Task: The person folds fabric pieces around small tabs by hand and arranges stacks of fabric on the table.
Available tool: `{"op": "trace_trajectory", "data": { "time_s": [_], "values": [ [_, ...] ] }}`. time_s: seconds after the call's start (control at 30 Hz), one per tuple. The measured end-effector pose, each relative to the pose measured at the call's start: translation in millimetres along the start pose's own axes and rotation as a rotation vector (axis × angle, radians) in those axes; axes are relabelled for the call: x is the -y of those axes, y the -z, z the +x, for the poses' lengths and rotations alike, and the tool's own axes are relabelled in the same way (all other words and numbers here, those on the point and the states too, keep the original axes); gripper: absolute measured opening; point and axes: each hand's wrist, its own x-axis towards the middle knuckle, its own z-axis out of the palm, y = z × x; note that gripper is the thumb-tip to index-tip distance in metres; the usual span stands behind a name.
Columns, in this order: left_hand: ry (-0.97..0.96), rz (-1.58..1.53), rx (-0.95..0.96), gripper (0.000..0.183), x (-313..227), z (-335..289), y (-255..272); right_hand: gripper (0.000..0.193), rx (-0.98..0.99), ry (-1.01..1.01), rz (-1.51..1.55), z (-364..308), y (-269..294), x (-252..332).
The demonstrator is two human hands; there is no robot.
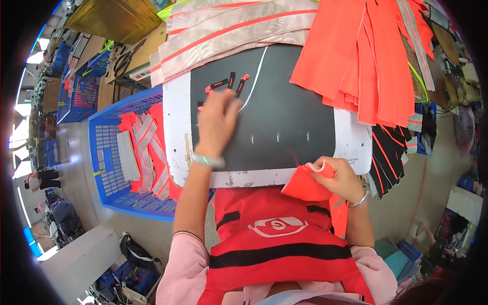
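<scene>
My left hand (217,122) reaches over the dark grey work mat (284,101), at a group of small black tabs (243,84) with orange ends. Motion blurs its fingers, so I cannot tell whether they pinch a tab. At the near right edge of the board, my right hand (345,178) is closed on a bright orange fabric strip (306,185). The strip is folded over at the fingers, its pale underside showing, and hangs past the board's front edge.
Silvery strips with orange stripes (239,25) cover the board's far side. Long orange fabric pieces (356,66) lie at the far right. A blue plastic basket (109,168) of orange and silver pieces stands left. Black strips with orange lines (389,157) hang on the right.
</scene>
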Motion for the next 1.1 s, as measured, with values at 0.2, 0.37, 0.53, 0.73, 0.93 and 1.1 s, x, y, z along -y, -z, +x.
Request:
{"op": "trace_trajectory", "data": {
  "time_s": [0.2, 0.37, 0.53, 0.73, 0.93, 1.1],
  "values": [
    [0.131, 0.377, 0.318, 0.022, 41, 46, 7, 0.019, -0.223, -0.063, -0.227, -1, 20, -12],
    [0.002, 0.058, 0.124, 0.016, 21, 30, 14, 0.017, -0.241, -0.081, -0.166, 3, 18, -8],
    [0.112, -0.532, 0.553, 0.016, -48, -34, 28, 0.013, -0.131, 0.332, 0.076, 8, -2, 36],
    [0.185, -0.868, 0.462, 0.012, -76, -71, 22, 0.022, 0.006, 0.376, 0.053, 14, -36, 36],
    [0.838, -1.485, 0.198, 0.014, -87, -95, 18, 0.013, 0.126, 0.330, 0.014, -1, -42, 35],
    [0.662, -1.660, 0.562, 0.022, -67, -83, 36, 0.012, 0.007, 0.135, 0.233, -1, -24, 34]
  ]
}}
